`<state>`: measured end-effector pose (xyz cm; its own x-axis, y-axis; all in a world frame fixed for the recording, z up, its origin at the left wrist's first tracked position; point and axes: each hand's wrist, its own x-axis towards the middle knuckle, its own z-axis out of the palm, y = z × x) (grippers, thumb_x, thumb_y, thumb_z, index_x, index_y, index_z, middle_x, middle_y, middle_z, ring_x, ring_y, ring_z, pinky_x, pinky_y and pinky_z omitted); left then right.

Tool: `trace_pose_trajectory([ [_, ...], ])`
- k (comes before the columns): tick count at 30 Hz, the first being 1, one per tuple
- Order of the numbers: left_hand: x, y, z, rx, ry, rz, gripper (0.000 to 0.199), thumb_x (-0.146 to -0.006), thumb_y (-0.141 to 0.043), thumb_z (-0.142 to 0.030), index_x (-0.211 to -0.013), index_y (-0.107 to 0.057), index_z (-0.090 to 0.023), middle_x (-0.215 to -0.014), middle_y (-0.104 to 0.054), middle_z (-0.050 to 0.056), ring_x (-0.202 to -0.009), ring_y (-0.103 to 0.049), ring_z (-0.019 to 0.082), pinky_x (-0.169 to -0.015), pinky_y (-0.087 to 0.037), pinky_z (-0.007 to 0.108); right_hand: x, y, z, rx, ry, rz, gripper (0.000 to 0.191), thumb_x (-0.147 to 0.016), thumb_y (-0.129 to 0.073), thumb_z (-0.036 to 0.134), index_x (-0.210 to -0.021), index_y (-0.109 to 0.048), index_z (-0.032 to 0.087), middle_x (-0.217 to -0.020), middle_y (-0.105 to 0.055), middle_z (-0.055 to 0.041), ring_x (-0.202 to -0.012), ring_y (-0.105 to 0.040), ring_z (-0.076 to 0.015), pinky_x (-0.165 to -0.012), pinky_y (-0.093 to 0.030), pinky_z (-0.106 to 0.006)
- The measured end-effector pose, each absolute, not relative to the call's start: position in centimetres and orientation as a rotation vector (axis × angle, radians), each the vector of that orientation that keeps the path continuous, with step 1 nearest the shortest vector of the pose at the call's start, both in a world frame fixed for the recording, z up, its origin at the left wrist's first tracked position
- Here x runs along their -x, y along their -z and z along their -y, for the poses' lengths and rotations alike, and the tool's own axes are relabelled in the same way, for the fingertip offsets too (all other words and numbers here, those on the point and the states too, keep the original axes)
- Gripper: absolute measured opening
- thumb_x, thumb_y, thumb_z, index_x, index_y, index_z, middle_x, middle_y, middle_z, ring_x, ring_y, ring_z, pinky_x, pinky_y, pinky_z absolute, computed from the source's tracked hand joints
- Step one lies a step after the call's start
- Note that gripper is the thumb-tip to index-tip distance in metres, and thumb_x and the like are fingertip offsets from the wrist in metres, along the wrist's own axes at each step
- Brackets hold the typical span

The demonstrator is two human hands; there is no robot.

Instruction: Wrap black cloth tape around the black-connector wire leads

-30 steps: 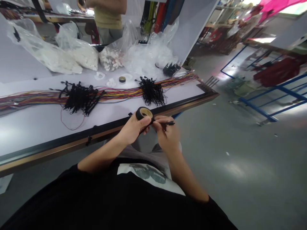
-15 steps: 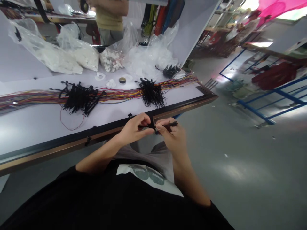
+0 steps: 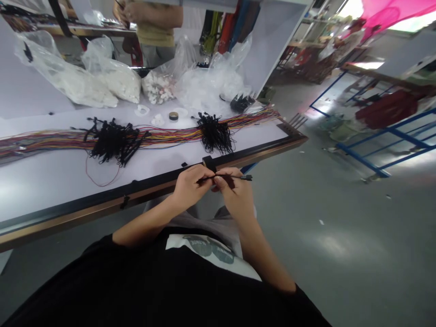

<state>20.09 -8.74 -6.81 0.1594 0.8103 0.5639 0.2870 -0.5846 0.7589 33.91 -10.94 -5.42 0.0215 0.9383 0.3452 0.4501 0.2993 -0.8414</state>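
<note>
Both hands meet just off the table's front edge. My left hand (image 3: pixel 193 182) pinches one end of a thin black cable (image 3: pixel 244 177). My right hand (image 3: pixel 235 188) is closed on the same cable, whose connector end sticks out to the right. A black tape roll (image 3: pixel 208 163) sits just above my fingertips, at the table edge; how it is held up is hidden. Behind lie two clusters of black connectors, a left one (image 3: pixel 114 141) and a right one (image 3: pixel 214 132), on a long bundle of coloured wires (image 3: pixel 170 135).
Clear plastic bags with white parts (image 3: pixel 119 79) line the table's back. A small tape roll (image 3: pixel 173 116) lies before them. Across the partition stands a person in a yellow shirt (image 3: pixel 155 34). Blue-framed carts (image 3: pixel 391 131) stand at the right.
My hands have come together, the right one shifting left along the cable. The black tape roll now shows above the fingertips, a little up and left of before.
</note>
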Motion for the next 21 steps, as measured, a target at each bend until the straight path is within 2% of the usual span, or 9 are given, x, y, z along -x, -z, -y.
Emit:
trace_pose_trajectory([
  [3,-20.1,6.7,9.2,-1.780,-1.355,-1.000,0.012,-0.072,-0.056,-0.011,-0.081,-0.059,-0.018,-0.073,-0.061,-0.001,-0.070,-0.058,0.010,-0.067,-0.047,0.023,-34.2,5.5,10.7,1.329,-0.464,1.629,0.010,-0.081,-0.055,0.032,-0.078,-0.059,0.023,-0.079,-0.067,-0.0025,-0.075,-0.064,-0.0196,-0.068,-0.049,-0.033],
  [6,-20.0,6.5,9.3,-1.401,-1.321,-0.931,0.037,-0.067,-0.066,-0.021,-0.100,-0.051,-0.019,-0.086,-0.058,0.000,-0.065,-0.055,0.008,-0.059,-0.046,0.022,-34.3,5.4,10.6,1.333,-0.370,1.668,0.009,-0.082,-0.055,0.030,-0.076,-0.058,0.024,-0.081,-0.069,-0.0031,-0.077,-0.065,-0.0203,-0.070,-0.050,-0.034],
  [9,-19.9,6.4,8.7,-1.129,-1.096,-0.800,0.032,-0.071,-0.064,-0.039,-0.088,-0.050,-0.016,-0.071,-0.053,-0.002,-0.049,-0.047,0.006,-0.042,-0.035,0.018,-34.2,5.2,10.9,1.259,-0.442,1.712,0.007,-0.080,-0.057,0.027,-0.074,-0.057,0.023,-0.084,-0.070,-0.0033,-0.079,-0.066,-0.0202,-0.072,-0.050,-0.034],
  [12,-19.5,6.4,8.4,-1.040,-0.944,-0.666,0.035,-0.071,-0.060,-0.048,-0.081,-0.050,-0.016,-0.062,-0.048,-0.003,-0.044,-0.039,0.005,-0.039,-0.026,0.019,-33.9,5.3,11.0,1.260,-0.614,1.566,0.011,-0.080,-0.059,0.031,-0.073,-0.057,0.023,-0.074,-0.069,-0.0018,-0.071,-0.065,-0.0187,-0.068,-0.050,-0.033],
  [15,-18.5,6.0,8.6,-1.238,-1.018,-0.653,0.043,-0.058,-0.074,-0.040,-0.088,-0.052,-0.017,-0.071,-0.051,-0.002,-0.055,-0.044,0.007,-0.048,-0.035,0.021,-33.9,5.5,10.7,1.275,-0.776,1.343,0.017,-0.081,-0.058,0.037,-0.073,-0.056,0.022,-0.060,-0.064,0.0017,-0.056,-0.061,-0.0156,-0.060,-0.049,-0.031],
  [18,-17.2,5.3,8.8,-1.663,-0.926,-0.617,0.058,-0.042,-0.084,-0.033,-0.092,-0.057,-0.019,-0.091,-0.053,0.001,-0.077,-0.050,0.013,-0.064,-0.043,0.025,-34.3,5.5,10.6,1.316,-0.739,1.385,0.017,-0.079,-0.059,0.034,-0.068,-0.056,0.022,-0.058,-0.061,0.0026,-0.055,-0.058,-0.0146,-0.060,-0.046,-0.030],
  [19,-17.0,5.1,8.8,-1.748,-0.869,-0.614,0.058,-0.043,-0.084,-0.034,-0.093,-0.057,-0.019,-0.094,-0.052,0.002,-0.079,-0.050,0.014,-0.066,-0.044,0.026,-34.4,5.4,10.6,1.326,-0.682,1.446,0.016,-0.078,-0.060,0.033,-0.067,-0.056,0.022,-0.060,-0.062,0.0021,-0.058,-0.058,-0.0149,-0.061,-0.046,-0.030],
  [21,-17.0,5.1,8.6,-1.802,-0.880,-0.706,0.042,-0.057,-0.077,-0.036,-0.090,-0.057,-0.019,-0.088,-0.053,0.001,-0.075,-0.050,0.013,-0.065,-0.043,0.025,-34.6,5.2,10.8,1.293,-0.566,1.550,0.014,-0.076,-0.061,0.031,-0.066,-0.057,0.022,-0.066,-0.063,0.0010,-0.065,-0.059,-0.0159,-0.065,-0.046,-0.031],
])
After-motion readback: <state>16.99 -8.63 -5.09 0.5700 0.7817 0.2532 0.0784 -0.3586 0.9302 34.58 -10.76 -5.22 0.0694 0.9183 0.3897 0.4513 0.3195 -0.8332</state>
